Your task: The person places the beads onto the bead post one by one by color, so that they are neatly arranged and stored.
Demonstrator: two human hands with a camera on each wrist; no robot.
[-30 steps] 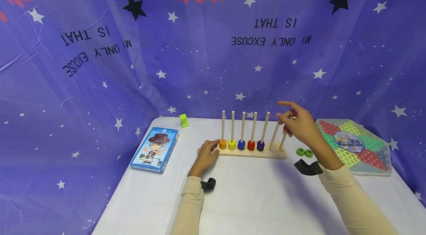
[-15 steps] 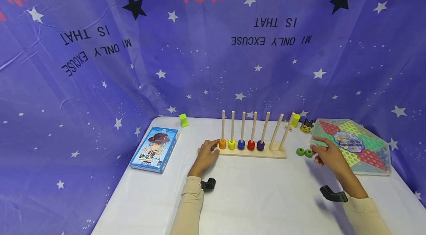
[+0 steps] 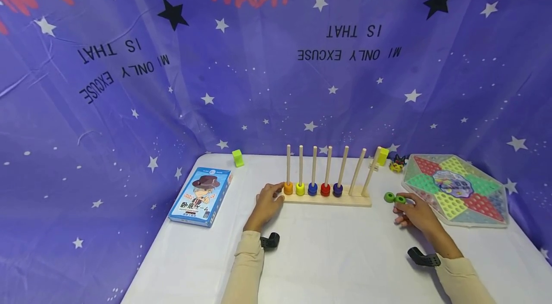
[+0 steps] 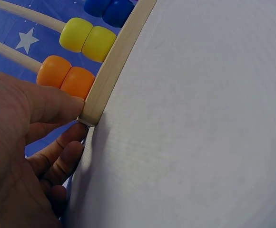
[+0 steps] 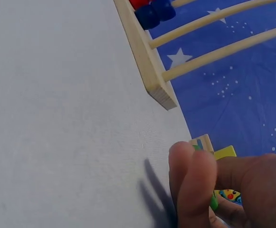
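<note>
A wooden peg stand (image 3: 327,199) has upright pegs in a row. Pairs of beads sit low on several pegs: orange beads (image 4: 64,78), yellow beads (image 4: 88,40), then blue, red and dark purple beads (image 3: 338,190). The two rightmost pegs are bare. My left hand (image 3: 267,202) grips the stand's left end, its fingertips at the corner beside the orange beads. To the right of the stand, my right hand (image 3: 419,214) pinches a green bead (image 3: 400,199) between thumb and finger; in the right wrist view the fingers mostly hide it. Another green bead (image 3: 389,197) lies right beside it.
A hexagonal Chinese checkers box (image 3: 457,189) lies right of my right hand. Behind the stand's right end are a yellow-green block (image 3: 382,156) and a small figurine (image 3: 397,164). Left are a blue card game box (image 3: 201,196) and a lime block (image 3: 238,158). A purple star-patterned curtain (image 3: 276,79) hangs behind.
My right hand has come from above the rightmost pegs, down and right, to the green beads, and its fingers have closed on one. The left hand stays at the stand's end.
</note>
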